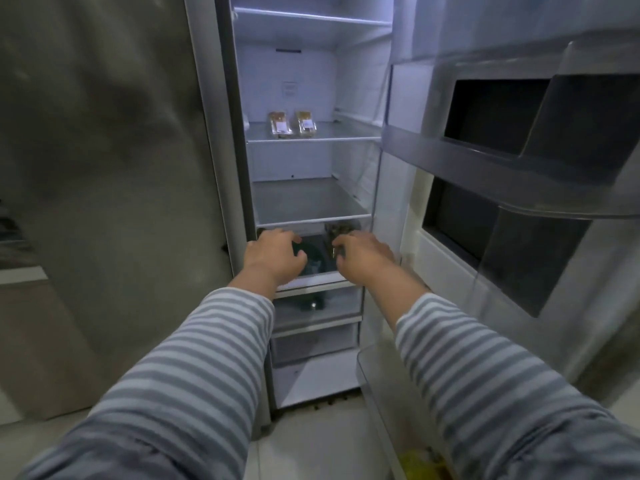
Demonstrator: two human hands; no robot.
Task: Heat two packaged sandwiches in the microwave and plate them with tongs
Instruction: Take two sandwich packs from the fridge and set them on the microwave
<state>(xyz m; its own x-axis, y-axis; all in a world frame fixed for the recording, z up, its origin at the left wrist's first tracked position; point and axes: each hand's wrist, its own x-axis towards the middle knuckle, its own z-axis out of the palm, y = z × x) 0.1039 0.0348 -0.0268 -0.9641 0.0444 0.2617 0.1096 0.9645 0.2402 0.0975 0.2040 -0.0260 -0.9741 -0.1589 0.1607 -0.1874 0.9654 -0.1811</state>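
Striped sleeves (194, 368) fill the bottom of the view, both arms reaching fwd into the open fridge (304, 168). Left hand (277, 254) is at a low shelf, fingers curled loosely over a dark item (311, 254) there; can't tell if it actually grips it. Right hand (363, 254) is just beside it, a small gap between the two, fingers bent toward a dark packet (341, 230) at the back right of that shelf; whether it pinches anything is too blurred to tell. Two packaged sandwiches (292, 124) sit side by side, upright and touching or nearly so, on a shelf two levels above the hands, well apart from them, labels facing out. The shelf between is bare glass. Below the hands are clear drawers (315, 341). Fridge door (519, 168) stands open on the right w/ dark door bins; something yellow (419, 462) lies in the lowest bin, near the right sleeve. Left is the closed steel door (104, 168).
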